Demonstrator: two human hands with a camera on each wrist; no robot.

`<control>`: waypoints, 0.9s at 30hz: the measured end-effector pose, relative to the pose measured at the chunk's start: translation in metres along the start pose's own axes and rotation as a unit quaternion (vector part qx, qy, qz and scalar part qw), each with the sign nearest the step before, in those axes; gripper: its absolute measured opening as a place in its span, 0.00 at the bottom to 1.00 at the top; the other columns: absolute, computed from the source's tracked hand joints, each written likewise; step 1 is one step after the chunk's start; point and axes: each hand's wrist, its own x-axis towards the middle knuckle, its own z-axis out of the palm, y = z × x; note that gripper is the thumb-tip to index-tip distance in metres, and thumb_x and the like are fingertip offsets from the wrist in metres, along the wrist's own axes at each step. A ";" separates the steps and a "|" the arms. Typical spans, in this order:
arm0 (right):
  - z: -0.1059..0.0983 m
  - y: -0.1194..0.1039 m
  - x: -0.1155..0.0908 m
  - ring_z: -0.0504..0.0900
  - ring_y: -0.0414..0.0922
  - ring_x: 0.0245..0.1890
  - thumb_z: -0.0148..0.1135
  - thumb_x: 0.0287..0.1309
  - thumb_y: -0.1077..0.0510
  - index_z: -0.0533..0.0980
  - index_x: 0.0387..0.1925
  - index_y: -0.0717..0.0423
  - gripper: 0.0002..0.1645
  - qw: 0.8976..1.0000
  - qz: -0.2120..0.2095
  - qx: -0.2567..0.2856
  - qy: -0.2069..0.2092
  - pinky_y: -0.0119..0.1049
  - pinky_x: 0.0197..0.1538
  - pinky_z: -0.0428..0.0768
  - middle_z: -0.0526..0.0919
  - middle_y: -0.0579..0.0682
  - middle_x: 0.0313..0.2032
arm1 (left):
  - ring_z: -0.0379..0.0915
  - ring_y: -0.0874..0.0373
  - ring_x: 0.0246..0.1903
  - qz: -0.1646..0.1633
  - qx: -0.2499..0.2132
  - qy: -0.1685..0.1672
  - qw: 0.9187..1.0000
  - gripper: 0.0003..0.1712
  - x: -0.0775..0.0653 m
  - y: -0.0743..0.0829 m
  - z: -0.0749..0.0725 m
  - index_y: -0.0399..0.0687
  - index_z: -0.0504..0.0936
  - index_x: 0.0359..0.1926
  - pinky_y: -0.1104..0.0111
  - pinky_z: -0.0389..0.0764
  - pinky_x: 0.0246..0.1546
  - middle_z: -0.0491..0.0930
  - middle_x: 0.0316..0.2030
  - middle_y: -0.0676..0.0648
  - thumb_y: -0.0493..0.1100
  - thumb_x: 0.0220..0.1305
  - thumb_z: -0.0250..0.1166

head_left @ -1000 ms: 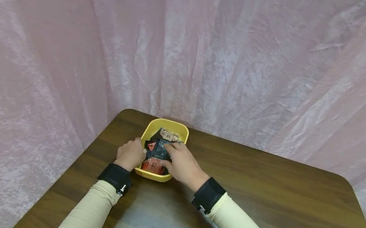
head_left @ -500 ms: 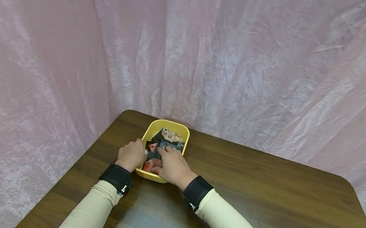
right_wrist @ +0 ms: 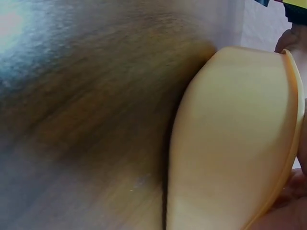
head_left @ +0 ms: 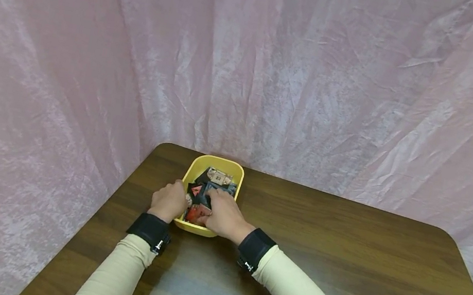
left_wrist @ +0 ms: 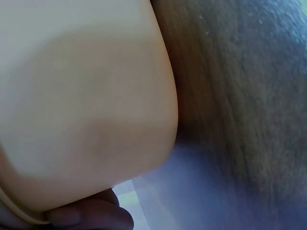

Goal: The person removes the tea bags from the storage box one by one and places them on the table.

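Observation:
Along the left rim of a yellow plastic tub (head_left: 193,229), my left hand (head_left: 168,201) grips the edge with curled fingers. My right hand (head_left: 225,214) reaches over the right side into the tub. Its thumb and fingers pinch a red flat printed piece (head_left: 203,210) near the tub's front end. Other flat printed pieces lie loosely piled there: a tan one (head_left: 219,177) at the far end, dark ones in the middle. Both wrist views show mainly the tub's outer wall (left_wrist: 91,105), with a few fingers (left_wrist: 96,216) at the rim in the left one.
The tub stands on a dark brown wooden table (head_left: 341,248), near its far left corner. A pink velvet curtain (head_left: 295,74) hangs right behind the table and along its left side. A glossy light reflection lies on the table's front part.
My right hand has moved left, deeper over the tub, and its thumb and fingers have closed on the red piece, which now tilts. My left hand stays on the rim.

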 end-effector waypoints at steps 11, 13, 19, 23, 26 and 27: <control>0.002 0.008 -0.002 0.75 0.41 0.40 0.72 0.67 0.46 0.84 0.51 0.53 0.19 0.999 -0.030 0.023 0.011 0.34 0.41 0.74 0.79 0.45 0.38 | 0.86 0.37 0.47 -0.006 -0.008 -0.004 1.000 0.18 0.000 -0.001 0.000 0.35 0.77 0.53 0.42 0.83 0.49 0.86 0.47 0.33 0.44 0.72 0.61; 0.000 0.008 -0.003 0.77 0.42 0.41 0.71 0.68 0.47 0.84 0.52 0.53 0.18 0.999 -0.030 0.033 0.009 0.35 0.43 0.75 0.81 0.46 0.40 | 0.86 0.38 0.47 -0.006 -0.009 -0.006 1.000 0.18 0.000 0.000 0.000 0.35 0.77 0.54 0.43 0.83 0.49 0.86 0.47 0.33 0.44 0.72 0.61; -0.003 0.008 -0.004 0.81 0.44 0.46 0.69 0.71 0.48 0.83 0.52 0.53 0.16 0.998 -0.023 0.057 0.007 0.39 0.50 0.80 0.86 0.48 0.45 | 0.86 0.36 0.48 -0.006 -0.009 -0.002 1.000 0.18 0.000 0.000 0.000 0.35 0.77 0.54 0.42 0.83 0.49 0.86 0.48 0.32 0.44 0.72 0.61; -0.002 0.008 -0.004 0.83 0.44 0.47 0.68 0.72 0.48 0.83 0.49 0.52 0.14 0.998 -0.021 0.067 0.008 0.40 0.50 0.81 0.87 0.48 0.45 | 0.86 0.35 0.49 -0.005 -0.006 -0.004 1.000 0.19 0.000 0.000 0.000 0.35 0.77 0.55 0.41 0.83 0.50 0.86 0.50 0.31 0.45 0.73 0.60; -0.002 0.009 -0.004 0.82 0.43 0.45 0.68 0.72 0.49 0.82 0.46 0.51 0.11 0.996 -0.025 0.083 0.011 0.39 0.48 0.80 0.86 0.48 0.43 | 0.86 0.34 0.49 -0.003 -0.007 -0.003 1.000 0.20 0.000 0.000 0.001 0.34 0.77 0.56 0.41 0.83 0.50 0.86 0.50 0.30 0.46 0.74 0.60; -0.003 0.010 -0.004 0.81 0.43 0.45 0.67 0.72 0.49 0.82 0.45 0.50 0.10 0.995 -0.023 0.091 0.012 0.38 0.48 0.79 0.86 0.48 0.42 | 0.86 0.34 0.49 -0.003 -0.009 -0.001 1.000 0.21 0.000 0.000 0.001 0.34 0.77 0.56 0.40 0.83 0.49 0.86 0.50 0.30 0.47 0.75 0.60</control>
